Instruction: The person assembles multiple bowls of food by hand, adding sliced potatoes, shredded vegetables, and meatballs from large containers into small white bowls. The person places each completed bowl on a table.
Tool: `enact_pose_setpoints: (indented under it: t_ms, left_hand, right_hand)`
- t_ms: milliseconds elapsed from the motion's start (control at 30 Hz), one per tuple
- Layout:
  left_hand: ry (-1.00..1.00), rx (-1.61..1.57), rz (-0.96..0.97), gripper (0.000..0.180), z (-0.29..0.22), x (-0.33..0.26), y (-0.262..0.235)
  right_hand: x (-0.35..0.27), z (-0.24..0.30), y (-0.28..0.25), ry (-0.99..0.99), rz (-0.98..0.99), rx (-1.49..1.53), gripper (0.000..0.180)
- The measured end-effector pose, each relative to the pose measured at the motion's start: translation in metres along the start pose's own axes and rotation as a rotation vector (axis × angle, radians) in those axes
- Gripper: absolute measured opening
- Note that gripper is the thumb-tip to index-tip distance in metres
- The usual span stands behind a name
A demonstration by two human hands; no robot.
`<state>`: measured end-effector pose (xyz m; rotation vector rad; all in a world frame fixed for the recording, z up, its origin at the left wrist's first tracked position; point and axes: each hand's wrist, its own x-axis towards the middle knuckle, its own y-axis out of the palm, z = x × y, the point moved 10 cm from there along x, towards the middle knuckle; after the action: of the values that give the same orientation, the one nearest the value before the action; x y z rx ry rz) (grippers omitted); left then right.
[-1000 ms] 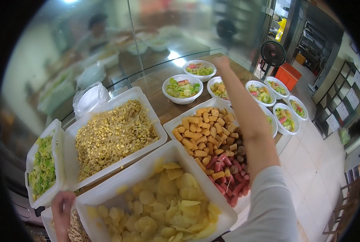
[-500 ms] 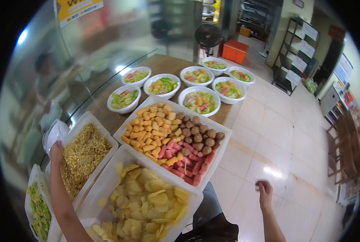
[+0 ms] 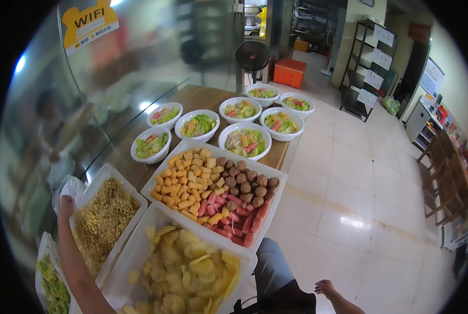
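Eight round white bowls (image 3: 282, 136) are standing filled. Your left hand (image 3: 65, 207), grip unclear, is touching whitish plastic (image 3: 74, 186); right hand (image 3: 325, 287) loose, empty.

The left hand (image 3: 66, 205) reaches well forward of the right one, the bare left forearm (image 3: 79, 261) running back from it in a long slant, its fingers (small and blurred, so their grip cannot be told) at the far end. The right hand (image 3: 325, 288) is well apart, nearer the body, fingers loosely bent and pointing inward, the bare right forearm (image 3: 345, 304) trailing outward behind it.
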<state>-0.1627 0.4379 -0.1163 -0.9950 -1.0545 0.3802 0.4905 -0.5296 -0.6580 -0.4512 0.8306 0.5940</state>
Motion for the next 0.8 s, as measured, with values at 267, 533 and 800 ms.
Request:
enact_pose_setpoints:
  t_ms: [267, 533, 800]
  left_hand:
    - [-0.241, -0.089, 0.629, 0.012, -0.061, -0.017, 0.052]
    - [-0.073, 0.086, 0.138, 0.012, -0.135, -0.006, -0.03]
    - [-0.141, -0.085, -0.137, 0.021, -0.11, -0.016, -0.121]
  right_hand:
    - [-0.042, 0.005, -0.026, 0.067, -0.096, -0.085, 0.019]
    - [-0.012, -0.027, -0.042, 0.043, -0.056, 0.046, 0.019]
    - [-0.069, 0.157, -0.002, -0.457, -0.137, -0.16, 0.019]
